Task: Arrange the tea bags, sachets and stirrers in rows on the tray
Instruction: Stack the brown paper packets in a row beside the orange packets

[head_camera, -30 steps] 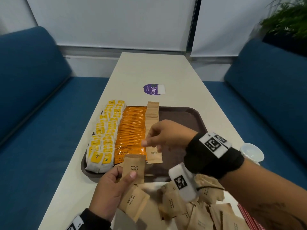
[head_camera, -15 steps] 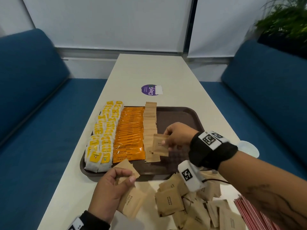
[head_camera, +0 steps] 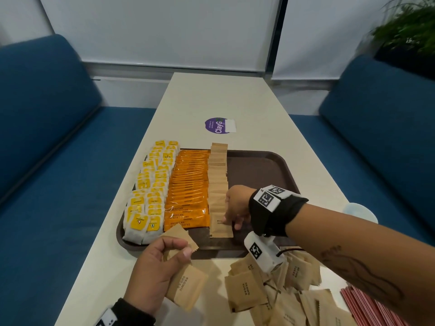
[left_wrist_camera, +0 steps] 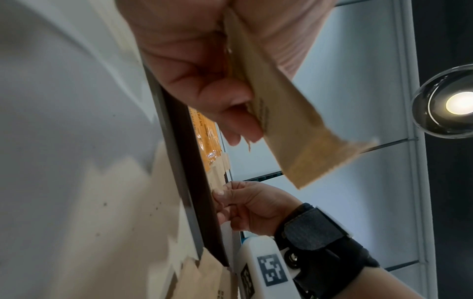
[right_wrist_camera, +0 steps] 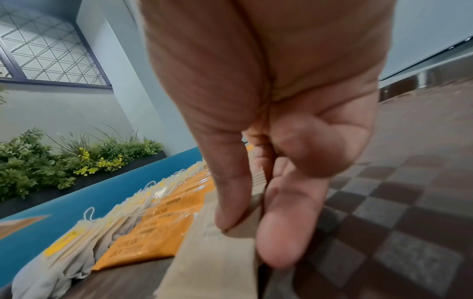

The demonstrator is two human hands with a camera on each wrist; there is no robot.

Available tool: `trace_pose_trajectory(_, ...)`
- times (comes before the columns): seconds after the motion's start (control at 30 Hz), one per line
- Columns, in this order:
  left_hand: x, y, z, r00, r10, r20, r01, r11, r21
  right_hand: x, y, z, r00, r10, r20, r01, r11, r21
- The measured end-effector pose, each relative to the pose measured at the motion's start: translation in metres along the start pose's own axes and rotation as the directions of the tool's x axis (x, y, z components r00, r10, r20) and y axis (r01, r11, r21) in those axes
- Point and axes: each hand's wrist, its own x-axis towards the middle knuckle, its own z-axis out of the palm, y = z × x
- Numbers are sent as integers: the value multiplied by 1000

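Note:
A brown tray (head_camera: 259,170) holds two rows of yellow tea bags (head_camera: 150,184), a row of orange coffee sachets (head_camera: 188,184) and a row of brown sugar sachets (head_camera: 219,180). My right hand (head_camera: 231,215) pinches the nearest brown sugar sachet (head_camera: 221,228) at the front end of that row; in the right wrist view thumb and finger (right_wrist_camera: 230,218) sit on this sachet's (right_wrist_camera: 212,263) edge. My left hand (head_camera: 160,267) hovers just before the tray's near rim and grips two brown sugar sachets (head_camera: 186,288), seen close as a sachet (left_wrist_camera: 294,121) in the left wrist view.
A loose pile of brown sugar sachets (head_camera: 270,290) lies on the table near me, with red stirrers (head_camera: 367,307) at the right. A paper cup (head_camera: 360,211) stands beside the tray's right edge. A purple sticker (head_camera: 219,125) lies beyond the tray. Blue sofas flank the table.
My right hand took a sachet from the left hand and brought it down onto the near end of the brown sugar row. The left hand dropped slightly, still holding sachets.

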Motion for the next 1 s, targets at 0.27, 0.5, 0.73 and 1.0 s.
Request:
trace_pose_trajectory(0.27, -3, 3, 9, 1000, 12, 21, -12, 1000, -22, -10, 2, -5, 993, -53, -106, 62, 994, 85)
trace_pose_trajectory(0.5, -5, 9, 12, 997, 73, -24, -73, 997, -7, -82, 5, -5, 920, -290, -265, 357, 899, 255)
trace_pose_trajectory(0.73, -12, 21, 33, 974, 220, -53, -219, 975, 23, -114, 12, 59, 931, -361, -43, 349, 852, 391)
trace_pose_trajectory(1.0, -21, 22, 37, 984, 153, -94, -159, 985, -61, -109, 28, 78, 928, -342, -149, 354, 681, 641)
